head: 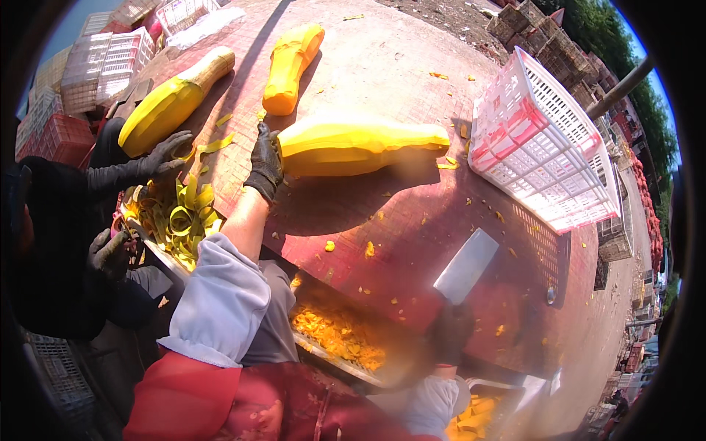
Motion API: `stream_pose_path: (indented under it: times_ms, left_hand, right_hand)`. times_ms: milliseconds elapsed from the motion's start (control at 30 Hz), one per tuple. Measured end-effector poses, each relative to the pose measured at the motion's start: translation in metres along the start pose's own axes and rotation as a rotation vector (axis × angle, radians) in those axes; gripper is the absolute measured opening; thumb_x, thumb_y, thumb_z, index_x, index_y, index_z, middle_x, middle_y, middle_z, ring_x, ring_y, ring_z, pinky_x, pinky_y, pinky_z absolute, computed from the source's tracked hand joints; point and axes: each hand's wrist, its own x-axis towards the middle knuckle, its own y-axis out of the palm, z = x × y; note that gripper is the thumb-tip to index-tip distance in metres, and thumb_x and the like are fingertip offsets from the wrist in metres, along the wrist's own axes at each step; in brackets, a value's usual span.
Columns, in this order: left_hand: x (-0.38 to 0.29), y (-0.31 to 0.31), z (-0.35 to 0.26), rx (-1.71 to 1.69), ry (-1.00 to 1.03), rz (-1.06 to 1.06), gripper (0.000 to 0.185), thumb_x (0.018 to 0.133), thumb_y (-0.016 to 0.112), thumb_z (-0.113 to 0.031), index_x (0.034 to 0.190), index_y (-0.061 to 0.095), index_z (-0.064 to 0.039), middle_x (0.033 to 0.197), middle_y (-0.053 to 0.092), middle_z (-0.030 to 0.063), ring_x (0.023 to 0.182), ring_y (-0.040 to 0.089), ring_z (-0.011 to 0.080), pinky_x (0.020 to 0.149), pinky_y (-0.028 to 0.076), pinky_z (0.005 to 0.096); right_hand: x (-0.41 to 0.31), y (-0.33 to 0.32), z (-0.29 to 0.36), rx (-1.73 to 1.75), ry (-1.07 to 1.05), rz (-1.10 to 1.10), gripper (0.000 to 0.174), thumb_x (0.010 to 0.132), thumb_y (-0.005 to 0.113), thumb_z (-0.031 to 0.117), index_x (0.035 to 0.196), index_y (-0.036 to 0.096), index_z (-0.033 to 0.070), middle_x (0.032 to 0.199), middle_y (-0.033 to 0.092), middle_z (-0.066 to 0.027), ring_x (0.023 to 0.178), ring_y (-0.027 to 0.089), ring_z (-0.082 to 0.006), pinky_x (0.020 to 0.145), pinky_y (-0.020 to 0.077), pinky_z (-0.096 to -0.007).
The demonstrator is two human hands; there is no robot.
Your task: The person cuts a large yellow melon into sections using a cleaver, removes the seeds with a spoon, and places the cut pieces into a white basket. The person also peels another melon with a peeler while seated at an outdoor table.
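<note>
My left hand (266, 160), in a dark glove, rests against the rounded end of a long peeled yellow squash (358, 144) lying on the red board surface. In my right hand (451, 331), also gloved and partly blurred, is a cleaver (467, 265), its broad blade over the board near the lower right. Beyond my left hand lies a shorter peeled orange squash (292, 69). Further left is a partly peeled squash (176, 99) with its paler neck pointing away. Small orange scraps are scattered about the board.
A co-worker's gloved hands (165, 154) are at the left, beside a container of long peels (190, 218). A white and pink plastic crate (543, 149) stands at right. Along the near edge are a container of orange scraps (336, 339) and one of cut pieces (474, 416). Crates are stacked behind.
</note>
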Motion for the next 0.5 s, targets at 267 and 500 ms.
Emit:
stream_pose_path:
  times_ms: [267, 500]
  left_hand:
    - [0.005, -0.022, 0.049, -0.411, -0.14, 0.206, 0.073, 0.092, 0.025, -0.061, 0.121, 0.052, 0.0, 0.117, 0.058, 0.0176, 0.11, 0.054, 0.0299, 0.095, 0.043, 0.0434]
    - [-0.044, 0.025, 0.0, 0.559, 0.236, -0.016, 0.073, 0.082, 0.058, -0.056, 0.126, 0.043, 0.001, 0.116, 0.055, 0.019, 0.103, 0.054, 0.024, 0.09, 0.043, 0.0354]
  right_hand:
    - [0.112, 0.02, 0.075, -0.22, -0.595, -0.217, 0.036, 0.079, 0.064, 0.026, 0.099, 0.06, -0.004, 0.091, 0.061, -0.0212, 0.078, 0.061, -0.036, 0.069, 0.0475, -0.0439]
    - [0.218, 0.081, 0.241, 0.2, -1.089, -0.258, 0.027, 0.085, 0.058, 0.023, 0.1, 0.06, 0.001, 0.096, 0.061, -0.0206, 0.091, 0.058, -0.037, 0.078, 0.0476, -0.0417]
